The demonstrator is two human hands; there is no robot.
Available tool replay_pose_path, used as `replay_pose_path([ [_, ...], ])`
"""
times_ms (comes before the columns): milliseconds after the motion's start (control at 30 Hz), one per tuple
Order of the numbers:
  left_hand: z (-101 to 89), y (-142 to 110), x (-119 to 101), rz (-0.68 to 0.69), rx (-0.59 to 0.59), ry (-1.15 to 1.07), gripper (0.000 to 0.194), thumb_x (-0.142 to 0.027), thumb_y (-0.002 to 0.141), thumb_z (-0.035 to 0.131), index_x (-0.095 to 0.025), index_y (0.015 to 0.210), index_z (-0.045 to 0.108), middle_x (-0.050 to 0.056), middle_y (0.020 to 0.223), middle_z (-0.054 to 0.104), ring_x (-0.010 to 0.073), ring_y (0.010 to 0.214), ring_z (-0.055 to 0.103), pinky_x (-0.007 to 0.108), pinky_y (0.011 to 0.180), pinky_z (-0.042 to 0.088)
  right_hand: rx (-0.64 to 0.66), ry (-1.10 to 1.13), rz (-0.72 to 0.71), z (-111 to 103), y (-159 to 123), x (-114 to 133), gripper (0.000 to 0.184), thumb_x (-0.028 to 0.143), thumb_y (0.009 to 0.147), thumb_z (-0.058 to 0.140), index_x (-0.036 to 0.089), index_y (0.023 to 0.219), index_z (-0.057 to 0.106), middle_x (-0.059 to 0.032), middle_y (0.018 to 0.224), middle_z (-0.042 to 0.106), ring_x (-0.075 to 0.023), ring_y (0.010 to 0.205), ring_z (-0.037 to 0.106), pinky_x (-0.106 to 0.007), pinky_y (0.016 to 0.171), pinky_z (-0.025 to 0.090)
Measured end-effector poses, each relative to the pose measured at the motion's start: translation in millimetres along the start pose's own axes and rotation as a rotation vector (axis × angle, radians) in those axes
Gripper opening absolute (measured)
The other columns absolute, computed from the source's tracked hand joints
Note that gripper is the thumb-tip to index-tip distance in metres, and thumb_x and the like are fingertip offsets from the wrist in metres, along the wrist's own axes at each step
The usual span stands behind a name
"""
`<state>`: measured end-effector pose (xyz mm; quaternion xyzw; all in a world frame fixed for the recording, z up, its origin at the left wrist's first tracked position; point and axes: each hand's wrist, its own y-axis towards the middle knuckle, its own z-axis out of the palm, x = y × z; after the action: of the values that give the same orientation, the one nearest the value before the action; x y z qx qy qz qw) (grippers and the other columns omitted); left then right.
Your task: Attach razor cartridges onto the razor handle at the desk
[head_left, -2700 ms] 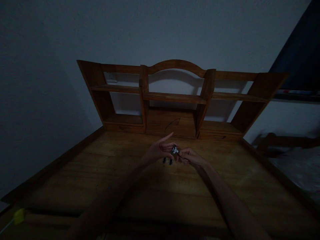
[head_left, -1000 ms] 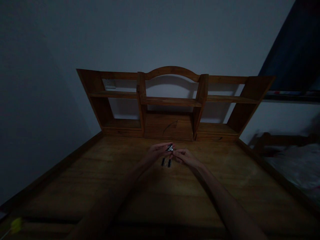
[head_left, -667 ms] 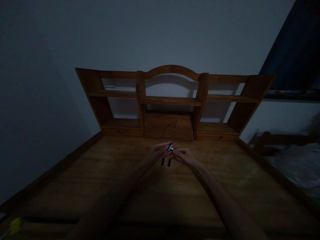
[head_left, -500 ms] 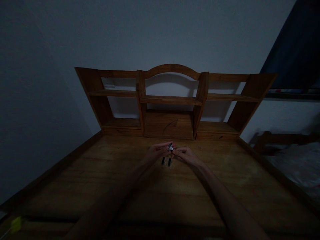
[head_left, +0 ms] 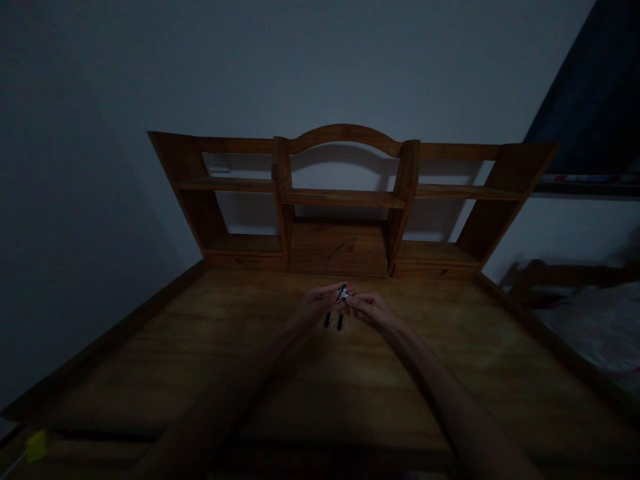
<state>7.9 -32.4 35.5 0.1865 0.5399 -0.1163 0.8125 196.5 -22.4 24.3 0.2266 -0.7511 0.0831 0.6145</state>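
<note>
Desk: side edges well apart from left hand, right hand; each grip pinching shiny piece.

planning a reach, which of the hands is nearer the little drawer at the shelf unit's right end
Right. The right hand is in front of the drawer and to its left; the left hand is farther left, across the small shiny piece.

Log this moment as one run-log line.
left hand: holding small shiny piece | right hand: pinching same piece | dark strips: on desk
</note>
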Motion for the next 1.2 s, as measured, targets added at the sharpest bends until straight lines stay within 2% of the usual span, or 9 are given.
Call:
replay_pose_path([
  [267, -1.4, 0.8, -1.0, -0.006, 0.025, -0.011, 0.05, -0.035, 0.076, 0.069, -0.015, 0.12, 0.06, 0.014, 0.12, 0.063, 0.0271, 0.114, 0.057, 0.04, 0.099, 0.042, 0.074, 0.025, -0.024, -4.3, 0.5, -0.4, 0.047, 0.056, 0.083, 0.053, 0.012, 0.075, 0.067, 0.0058, 0.047, 0.035, -0.0068, 0.043, 0.027, -0.023, 0.044, 0.015],
  [433, -5.7, 3.5, 3.2, -0.032, -0.011, -0.015, 0.049, -0.035, 0.074, 0.07, -0.014, 0.118, 0.062, 0.014, 0.117, 0.064, 0.0268, 0.112, 0.059, 0.039, 0.098, 0.043, 0.116, -0.016, -0.043, -6.0, 0.2, -2.5, 0.049, 0.058, 0.084, 0.051, 0.012, 0.079, 0.068, 0.0058, 0.048, 0.036, -0.0068, 0.043, 0.028, -0.023, 0.044, 0.016],
  [600, -4.3, 4.2, 4.9, -0.023, -0.001, 0.003, 0.046, -0.037, 0.072, 0.072, -0.015, 0.113, 0.065, 0.014, 0.118, 0.064, 0.0261, 0.11, 0.06, 0.037, 0.097, 0.045, 0.06, 0.009, -0.029, -4.2, 1.5, -4.4, 0.05, 0.059, 0.082, 0.053, 0.012, 0.077, 0.067, 0.006, 0.048, 0.035, -0.0066, 0.044, 0.028, -0.023, 0.044, 0.016],
  [867, 4.6, -0.1, -6.7, -0.057, 0.043, -0.009, 0.042, -0.037, 0.07, 0.073, -0.015, 0.106, 0.068, 0.013, 0.113, 0.067, 0.0269, 0.108, 0.061, 0.04, 0.098, 0.044, 0.031, 0.075, 0.006, -3.1, 0.1, 1.4, 0.044, 0.054, 0.078, 0.06, 0.014, 0.061, 0.06, 0.005, 0.046, 0.037, -0.0067, 0.043, 0.028, -0.024, 0.044, 0.015],
  [1033, 1.8, 0.5, -5.1, -0.065, 0.04, -0.013, 0.046, -0.035, 0.068, 0.075, -0.015, 0.108, 0.067, 0.014, 0.116, 0.065, 0.0278, 0.112, 0.058, 0.04, 0.1, 0.042, -0.025, 0.019, 0.003, -2.2, -1.2, 4.5, 0.045, 0.055, 0.078, 0.059, 0.015, 0.057, 0.057, 0.0035, 0.047, 0.038, -0.0076, 0.044, 0.03, -0.025, 0.045, 0.016],
  [1200, -1.1, 2.1, -1.9, -0.07, 0.002, 0.026, 0.051, -0.039, 0.067, 0.076, -0.014, 0.111, 0.066, 0.014, 0.114, 0.066, 0.0282, 0.107, 0.061, 0.04, 0.095, 0.046, -0.073, -0.127, -0.055, -2.0, -3.5, 10.3, 0.046, 0.055, 0.078, 0.059, 0.015, 0.056, 0.055, 0.0027, 0.051, 0.04, -0.008, 0.047, 0.033, -0.025, 0.046, 0.018],
])
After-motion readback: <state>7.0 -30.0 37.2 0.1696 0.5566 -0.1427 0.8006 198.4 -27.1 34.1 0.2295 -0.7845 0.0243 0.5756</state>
